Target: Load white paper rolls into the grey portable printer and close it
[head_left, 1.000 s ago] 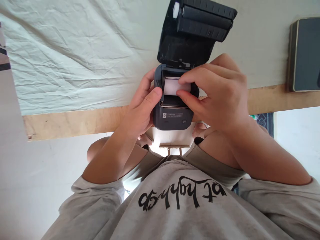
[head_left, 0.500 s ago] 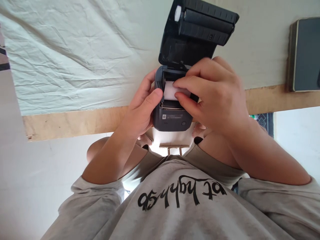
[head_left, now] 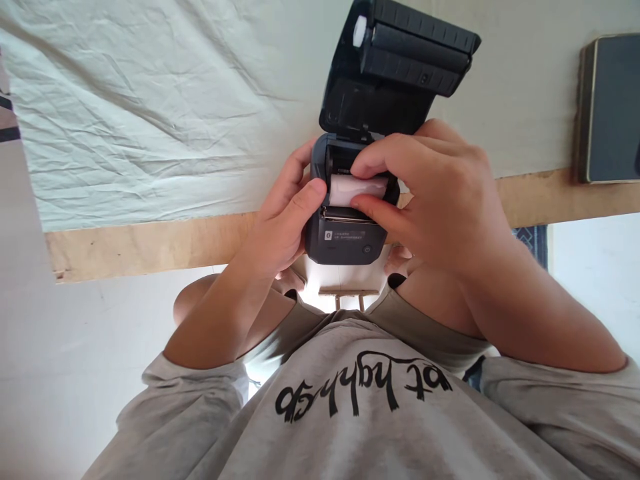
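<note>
A small dark grey printer (head_left: 345, 241) is held at the table's near edge, its black lid (head_left: 400, 67) swung open and pointing away from me. My left hand (head_left: 285, 213) grips the printer's left side, thumb pressed on the top corner. My right hand (head_left: 440, 193) reaches in from the right and pinches a white paper roll (head_left: 353, 190) sitting in the open bay, index finger over it and thumb under it. The right part of the roll is hidden by my fingers.
A wrinkled pale cloth (head_left: 150, 113) covers the table, with a bare wooden edge strip (head_left: 150, 243) along the near side. A dark flat device with a gold rim (head_left: 607, 110) lies at the far right. My grey printed shirt (head_left: 360, 400) fills the bottom.
My right hand's fingers shifted on the paper roll, sliding left and then back, and the roll sits a little lower in the bay. The printer tilted slightly. My left hand kept its grip.
</note>
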`<state>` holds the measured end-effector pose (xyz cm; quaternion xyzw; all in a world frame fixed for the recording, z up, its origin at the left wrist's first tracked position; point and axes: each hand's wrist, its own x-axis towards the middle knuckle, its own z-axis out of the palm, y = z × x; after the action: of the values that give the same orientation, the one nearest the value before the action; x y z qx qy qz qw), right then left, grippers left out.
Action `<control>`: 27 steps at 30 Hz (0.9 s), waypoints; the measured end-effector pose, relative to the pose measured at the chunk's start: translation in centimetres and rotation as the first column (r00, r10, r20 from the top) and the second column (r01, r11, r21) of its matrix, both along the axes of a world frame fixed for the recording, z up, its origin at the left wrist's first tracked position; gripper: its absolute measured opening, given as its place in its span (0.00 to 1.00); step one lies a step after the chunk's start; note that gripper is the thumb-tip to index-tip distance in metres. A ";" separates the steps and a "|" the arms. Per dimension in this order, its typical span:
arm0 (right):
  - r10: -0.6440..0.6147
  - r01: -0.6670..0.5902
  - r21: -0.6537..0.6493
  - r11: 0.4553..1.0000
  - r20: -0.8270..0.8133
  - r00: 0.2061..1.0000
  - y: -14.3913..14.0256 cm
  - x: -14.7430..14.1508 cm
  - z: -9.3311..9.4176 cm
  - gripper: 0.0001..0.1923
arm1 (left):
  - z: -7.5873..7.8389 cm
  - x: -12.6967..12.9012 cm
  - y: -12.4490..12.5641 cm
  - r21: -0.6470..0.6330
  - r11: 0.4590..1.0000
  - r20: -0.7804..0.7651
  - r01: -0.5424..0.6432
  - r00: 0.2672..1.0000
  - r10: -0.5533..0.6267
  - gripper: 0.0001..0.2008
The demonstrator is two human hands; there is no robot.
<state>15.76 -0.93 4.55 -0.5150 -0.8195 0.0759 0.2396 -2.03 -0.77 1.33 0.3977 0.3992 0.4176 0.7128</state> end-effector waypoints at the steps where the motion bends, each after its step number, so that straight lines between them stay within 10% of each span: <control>1: -0.006 0.006 0.000 1.000 -0.014 1.000 0.0 0.1 0.1 0.06 | 0.0 0.0 0.0 -0.011 1.000 -0.007 0.009 1.000 -0.009 0.15; 9: -0.012 0.014 0.031 0.999 -0.084 0.996 0.0 0.2 0.3 0.06 | -0.2 0.1 0.0 0.027 1.000 0.070 -0.009 0.998 0.007 0.14; 20: 0.118 -0.037 0.441 0.897 -0.158 0.980 -0.6 0.2 0.6 0.08 | -0.3 -0.1 0.1 0.042 0.999 -0.008 -0.032 0.999 0.032 0.19; 27: 0.271 -0.213 0.387 0.897 -0.101 0.957 -2.0 0.1 -0.7 0.06 | -2.2 -0.8 0.6 0.160 0.986 0.090 0.044 0.994 -0.059 0.29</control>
<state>15.82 -2.89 3.89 -0.3468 -0.8559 -0.0125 0.3835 -2.78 -0.16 -0.89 0.4426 0.3203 0.4478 0.7078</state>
